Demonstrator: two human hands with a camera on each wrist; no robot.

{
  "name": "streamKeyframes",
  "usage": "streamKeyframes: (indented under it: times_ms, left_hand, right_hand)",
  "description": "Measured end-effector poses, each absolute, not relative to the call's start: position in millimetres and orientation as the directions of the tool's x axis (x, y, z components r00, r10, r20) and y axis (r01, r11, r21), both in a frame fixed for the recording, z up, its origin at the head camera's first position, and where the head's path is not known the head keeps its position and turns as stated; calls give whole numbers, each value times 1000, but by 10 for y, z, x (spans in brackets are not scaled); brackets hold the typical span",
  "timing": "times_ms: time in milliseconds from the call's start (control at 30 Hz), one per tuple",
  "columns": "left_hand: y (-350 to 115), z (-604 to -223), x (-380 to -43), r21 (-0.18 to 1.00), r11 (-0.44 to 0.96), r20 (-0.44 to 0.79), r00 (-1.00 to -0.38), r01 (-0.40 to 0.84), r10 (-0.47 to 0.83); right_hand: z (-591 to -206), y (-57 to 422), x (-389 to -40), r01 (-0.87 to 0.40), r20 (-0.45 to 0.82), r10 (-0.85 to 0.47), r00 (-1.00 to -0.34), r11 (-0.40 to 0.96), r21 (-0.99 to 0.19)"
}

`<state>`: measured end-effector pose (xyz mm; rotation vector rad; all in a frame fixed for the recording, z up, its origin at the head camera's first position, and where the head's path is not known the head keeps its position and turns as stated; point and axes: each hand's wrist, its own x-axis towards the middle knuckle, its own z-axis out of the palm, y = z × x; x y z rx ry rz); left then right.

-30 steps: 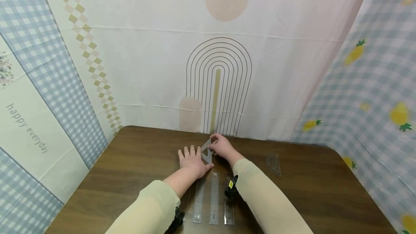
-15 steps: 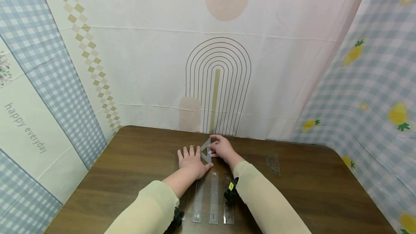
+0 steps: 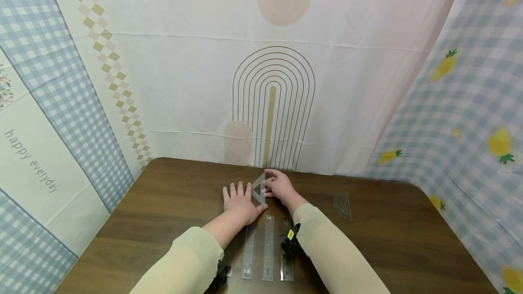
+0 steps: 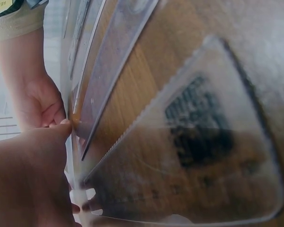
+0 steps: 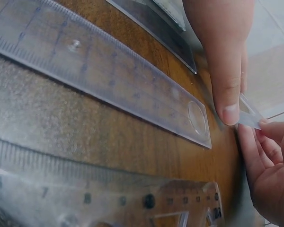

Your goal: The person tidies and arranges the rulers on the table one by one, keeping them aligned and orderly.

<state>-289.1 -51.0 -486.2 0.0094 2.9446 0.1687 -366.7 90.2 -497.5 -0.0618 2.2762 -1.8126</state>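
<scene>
A clear set square [image 3: 258,188] with a triangular cut-out lies near the table's back edge, between both hands. My left hand [image 3: 239,204] rests flat on the table with fingers spread, its index finger and thumb touching the set square's left side and lower corner. From the right, my right hand [image 3: 279,186] pinches the set square's upright edge, its fingers curled in the right wrist view. In front of the hands lie several clear straight rulers, among them a middle ruler [image 3: 268,248], a left ruler [image 3: 248,253] and a right ruler [image 3: 287,267].
A clear protractor [image 3: 342,205] lies right of my right forearm. Close to the left wrist camera is a clear, pointed plate with a dark printed patch [image 4: 199,120], partly under my left forearm. The brown table [image 3: 171,194] ends at a patterned cloth [image 3: 184,103].
My right hand's fingers have shifted slightly along the set square's right edge. The left hand, rulers and protractor have stayed in place; the head view has drifted a little.
</scene>
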Motion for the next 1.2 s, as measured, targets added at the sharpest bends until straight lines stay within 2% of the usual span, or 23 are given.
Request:
streamKeyframes:
  times_ms: [267,767,1200]
  left_hand:
    - [-496,-4865,-2899,120,993,-175,-984,9,30]
    - [-424,-4846,-2825,133,986,-52,-993,99,107]
    - [-295,-4813,-2661,127,974,9,-982,187,188]
  right_hand:
    - [-4957,963,-3642,120,-148,-148,-978,186,-975]
    - [-4911,1159,-3517,122,-132,-89,-987,103,-987]
    - [-4854,1367,-3257,109,-112,-42,-993,60,-992]
